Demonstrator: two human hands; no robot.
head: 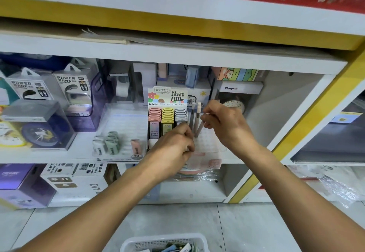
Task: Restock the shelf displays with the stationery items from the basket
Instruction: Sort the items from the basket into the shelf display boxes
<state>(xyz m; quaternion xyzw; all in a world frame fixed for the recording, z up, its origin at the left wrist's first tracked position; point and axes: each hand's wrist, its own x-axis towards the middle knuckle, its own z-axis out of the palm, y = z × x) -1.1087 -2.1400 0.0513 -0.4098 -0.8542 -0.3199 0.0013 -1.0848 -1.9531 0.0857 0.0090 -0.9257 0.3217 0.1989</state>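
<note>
Pens [194,117] are standing in a clear holder [209,143] on the shelf [79,152] beside a lead-refill display [167,113], the right hand [223,121] pinching one while the left hand [173,145] is curling its fingers at their base, above the basket [164,242].

Pens [194,119] stand in clear holder [209,143], right of lead display [167,113]; basket [164,242] on floor below.
</note>
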